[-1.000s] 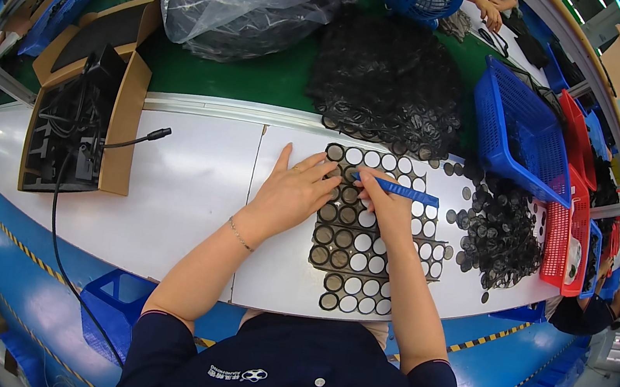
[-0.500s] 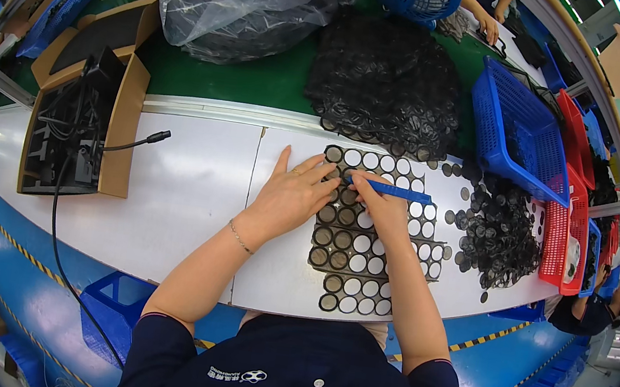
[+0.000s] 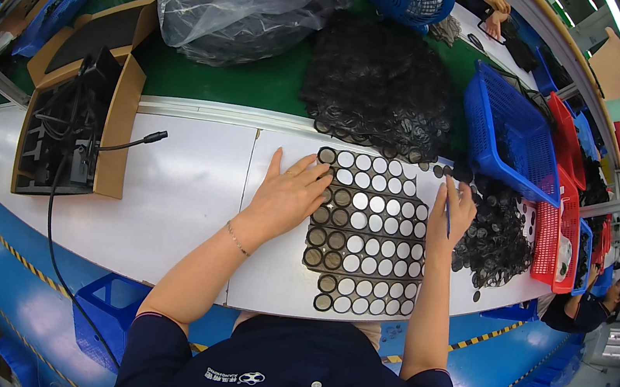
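White bench (image 3: 168,198) carried a black grid tray (image 3: 367,236); my left hand (image 3: 290,195) lay flat, fingers spread, on it, my right hand (image 3: 452,216) pinched a blue pen (image 3: 447,219).

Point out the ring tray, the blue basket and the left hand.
ring tray (image 3: 367,236), head view, a middle hole row.
blue basket (image 3: 507,133), head view, its mesh floor.
left hand (image 3: 287,197), head view, back of the hand.

White bench (image 3: 168,198); black grid tray (image 3: 367,236) w/ round holes; black rings pile (image 3: 496,238) right of tray; blue basket (image 3: 509,137), red basket (image 3: 555,234); green belt (image 3: 261,85).
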`<state>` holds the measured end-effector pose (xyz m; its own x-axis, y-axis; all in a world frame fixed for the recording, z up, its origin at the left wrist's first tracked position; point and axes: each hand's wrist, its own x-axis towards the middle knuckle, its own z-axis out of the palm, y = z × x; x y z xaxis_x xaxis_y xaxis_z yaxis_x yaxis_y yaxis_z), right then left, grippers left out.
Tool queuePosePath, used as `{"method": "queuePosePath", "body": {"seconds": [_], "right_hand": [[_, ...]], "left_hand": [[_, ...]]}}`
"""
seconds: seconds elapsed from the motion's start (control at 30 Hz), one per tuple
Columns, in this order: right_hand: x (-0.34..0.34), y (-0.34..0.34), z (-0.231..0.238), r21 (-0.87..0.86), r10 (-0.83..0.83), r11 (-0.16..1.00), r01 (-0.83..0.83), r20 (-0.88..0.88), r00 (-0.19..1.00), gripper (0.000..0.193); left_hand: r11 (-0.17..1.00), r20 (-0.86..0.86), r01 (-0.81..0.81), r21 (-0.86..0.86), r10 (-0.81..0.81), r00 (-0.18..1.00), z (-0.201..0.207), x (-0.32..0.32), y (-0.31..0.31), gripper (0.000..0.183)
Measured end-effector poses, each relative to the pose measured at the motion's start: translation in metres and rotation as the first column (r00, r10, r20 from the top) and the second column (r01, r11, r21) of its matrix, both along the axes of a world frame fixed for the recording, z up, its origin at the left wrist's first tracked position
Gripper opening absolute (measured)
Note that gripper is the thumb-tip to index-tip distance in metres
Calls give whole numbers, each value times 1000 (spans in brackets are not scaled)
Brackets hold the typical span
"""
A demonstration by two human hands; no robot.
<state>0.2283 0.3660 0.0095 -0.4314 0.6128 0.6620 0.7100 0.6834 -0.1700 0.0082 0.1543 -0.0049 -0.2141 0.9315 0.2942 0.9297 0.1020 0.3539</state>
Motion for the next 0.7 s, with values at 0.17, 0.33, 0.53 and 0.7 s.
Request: {"method": "queuePosePath", "body": {"seconds": [0.17,0.33,0.53,0.7], "right_hand": [[-42,-86,7,-844,-41,131,-519,-528,848,32],[-60,-101,4,-887,3,112,-447,-450,893,32],[-64,-104,8,-914,8,128,-385,-387,922,31],[-65,-105,12,-924,-2,118,-363,-366,931,30]], "left_hand": [[997,37,75,4,-75,996,-1,-1,-5,40],[995,48,73,-73,-70,996,5,4,-7,52],[992,49,75,-97,-71,996,3,3,-9,57],[991,48,76,-109,-71,996,3,2,-9,57]]}}
